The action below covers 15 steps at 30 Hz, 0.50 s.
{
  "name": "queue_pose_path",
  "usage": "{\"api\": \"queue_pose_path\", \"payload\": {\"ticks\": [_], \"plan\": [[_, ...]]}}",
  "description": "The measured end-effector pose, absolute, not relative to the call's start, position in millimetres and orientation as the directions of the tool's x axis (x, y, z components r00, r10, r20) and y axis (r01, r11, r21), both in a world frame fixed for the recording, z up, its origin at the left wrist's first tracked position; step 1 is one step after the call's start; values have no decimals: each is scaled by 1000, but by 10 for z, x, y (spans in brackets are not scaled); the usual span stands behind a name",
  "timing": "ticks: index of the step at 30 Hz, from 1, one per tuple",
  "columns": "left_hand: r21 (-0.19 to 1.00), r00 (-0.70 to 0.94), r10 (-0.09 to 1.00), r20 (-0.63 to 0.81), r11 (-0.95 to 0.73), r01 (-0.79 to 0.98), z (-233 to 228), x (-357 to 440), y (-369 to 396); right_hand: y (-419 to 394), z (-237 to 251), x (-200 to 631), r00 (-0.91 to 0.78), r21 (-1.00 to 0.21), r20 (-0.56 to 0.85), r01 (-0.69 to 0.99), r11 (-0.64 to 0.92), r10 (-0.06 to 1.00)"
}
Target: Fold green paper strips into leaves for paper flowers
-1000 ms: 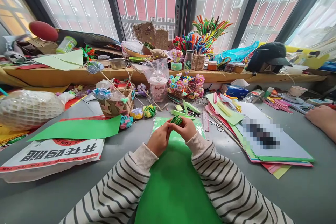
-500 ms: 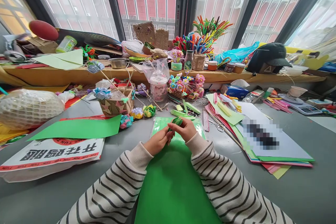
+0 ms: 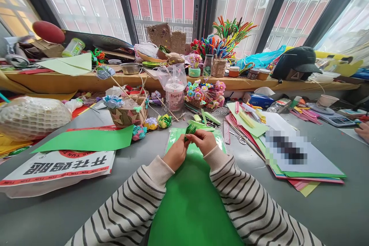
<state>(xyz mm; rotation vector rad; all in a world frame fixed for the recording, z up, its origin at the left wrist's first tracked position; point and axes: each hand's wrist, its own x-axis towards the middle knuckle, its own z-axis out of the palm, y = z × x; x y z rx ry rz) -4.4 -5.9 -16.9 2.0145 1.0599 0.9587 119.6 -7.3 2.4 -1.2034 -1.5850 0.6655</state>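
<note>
Both my hands meet over the green mat near the middle of the table. Between them is a small piece of folded green paper (image 3: 190, 130) with fine lines or strips along it. My left hand (image 3: 176, 153) is closed round its lower part. With its fingertips, my right hand (image 3: 204, 141) pinches the paper from the right side. Fingers cover the lower end of the paper. Beneath the wrists lies the long green mat (image 3: 193, 200), with a clear sleeve at its far end. Light green paper strips (image 3: 211, 118) lie just beyond the hands.
On the right are scissors (image 3: 240, 138), a ruler (image 3: 226, 132) and a paper stack (image 3: 314, 161). A green sheet (image 3: 83, 140) lies over a printed bag (image 3: 66, 171) at left. A basket (image 3: 127, 117) and a lidded cup (image 3: 174, 98) stand behind. Another person's hand (image 3: 363, 131) shows at the right edge.
The folded green paper has turned more upright, its top now standing above the fingers. My left hand has shifted slightly right. Another person's hand has come in at the right edge.
</note>
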Motion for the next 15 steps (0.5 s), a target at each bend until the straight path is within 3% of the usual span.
{"api": "queue_pose_path", "payload": {"ticks": [4, 8, 11, 15], "plan": [[736, 412, 857, 309, -490, 468, -118, -46, -70, -73, 23, 1193, -16, -860, 380, 361, 359, 925], [844, 411, 879, 241, -398, 358, -110, -45, -84, -57, 30, 1203, 1, -893, 358, 293, 342, 934], [982, 559, 823, 103, -174, 74, -66, -53, -120, -51, 75, 1241, -110, -940, 309, 118, 321, 945], [960, 819, 573, -37, 248, -131, 37, -101, -176, -84, 156, 1280, -350, -970, 241, -130, 208, 905]]}}
